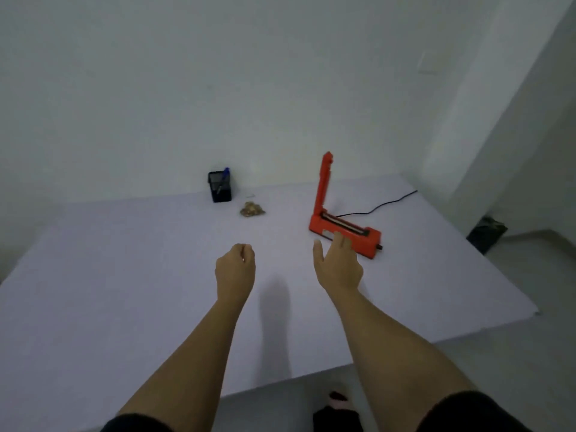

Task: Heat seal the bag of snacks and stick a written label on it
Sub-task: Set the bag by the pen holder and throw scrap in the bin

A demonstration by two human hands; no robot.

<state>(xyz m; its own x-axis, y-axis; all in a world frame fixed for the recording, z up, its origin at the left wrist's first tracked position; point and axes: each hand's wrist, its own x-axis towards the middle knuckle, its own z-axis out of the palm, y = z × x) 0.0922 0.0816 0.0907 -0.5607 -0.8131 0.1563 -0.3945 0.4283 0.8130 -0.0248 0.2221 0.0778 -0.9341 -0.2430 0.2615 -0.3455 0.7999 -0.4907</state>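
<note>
A small clear bag of brown snacks [252, 209] lies on the white table [124, 275], far from me. To its right stands an orange heat sealer [344, 229] with its arm raised upright. Behind the bag, a black pen holder [220, 187] carries a blue pen [223, 179]. My left hand [235, 268] hovers over the table's middle with fingers curled in, holding nothing that I can see. My right hand [338, 265] is open with fingers spread, its fingertips just in front of the sealer's base. No label is visible.
A black cable [383, 204] runs from the sealer towards the back right. White walls close the back and right sides. A dark object [486, 233] sits on the floor beyond the table's right edge. The table's near edge runs diagonally below my forearms.
</note>
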